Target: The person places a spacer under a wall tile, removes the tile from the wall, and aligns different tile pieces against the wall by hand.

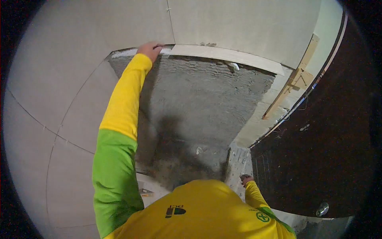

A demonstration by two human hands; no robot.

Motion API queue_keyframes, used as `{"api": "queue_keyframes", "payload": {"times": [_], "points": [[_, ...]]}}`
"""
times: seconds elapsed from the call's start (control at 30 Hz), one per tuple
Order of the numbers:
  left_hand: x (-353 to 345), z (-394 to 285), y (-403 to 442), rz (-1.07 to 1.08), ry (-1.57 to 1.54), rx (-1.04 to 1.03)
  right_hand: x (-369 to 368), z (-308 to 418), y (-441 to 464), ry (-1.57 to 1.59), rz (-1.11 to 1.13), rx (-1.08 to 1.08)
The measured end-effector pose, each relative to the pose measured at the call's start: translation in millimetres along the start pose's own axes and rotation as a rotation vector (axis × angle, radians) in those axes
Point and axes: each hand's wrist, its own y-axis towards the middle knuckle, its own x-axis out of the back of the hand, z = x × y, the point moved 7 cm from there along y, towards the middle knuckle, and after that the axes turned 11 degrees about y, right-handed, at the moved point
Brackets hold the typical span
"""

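Observation:
My left hand reaches up along the wall to the left end of a pale, narrow tile strip. Its fingers are pinched together at the gap between the large wall tiles and the bare grey mortar; what they hold, if anything, I cannot make out. The strip runs along the upper edge of the mortar-covered wall. Low on the right, my right hand is closed beside a pale ledge. Something dark shows at its fingers, too small to name.
Large beige wall tiles with thin joints stand at the left and above. A wooden batten is fixed at the right, beside a dark opening. A metal knob-like fitting shows at the lower right. Small debris lies below the mortar.

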Motion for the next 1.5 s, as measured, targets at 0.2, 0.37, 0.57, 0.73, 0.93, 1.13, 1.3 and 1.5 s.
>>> {"api": "queue_keyframes", "payload": {"times": [0.2,0.37,0.57,0.73,0.93,1.13,1.3,1.5], "points": [[-39.4,-25.3,57.2,0.196,0.333,-0.254,23.0,7.4,-16.6,0.506,-0.186,-0.149],[-60.4,-30.5,70.2,0.340,0.478,-0.400,-36.0,-70.9,28.1,0.477,-0.015,-0.053],[-72.7,-18.2,73.8,0.378,0.377,-0.400,-69.1,-39.1,-39.3,0.497,0.045,-0.410],[-81.3,-14.0,79.7,0.354,0.439,-0.411,-66.3,-12.6,-65.6,0.599,-0.078,-0.462],[-65.0,-39.9,67.0,0.382,0.531,-0.413,-70.9,-25.2,-33.4,0.586,-0.043,-0.448],[-68.7,-44.6,68.6,0.423,0.581,-0.358,-69.1,12.4,-39.5,0.494,-0.035,-0.392],[-75.4,-43.1,72.9,0.468,0.642,-0.362,-70.4,24.3,-38.8,0.564,-0.074,-0.221],[-71.1,-54.2,68.3,0.463,0.733,-0.459,-71.8,29.9,-22.2,0.404,-0.032,-0.234]]}}
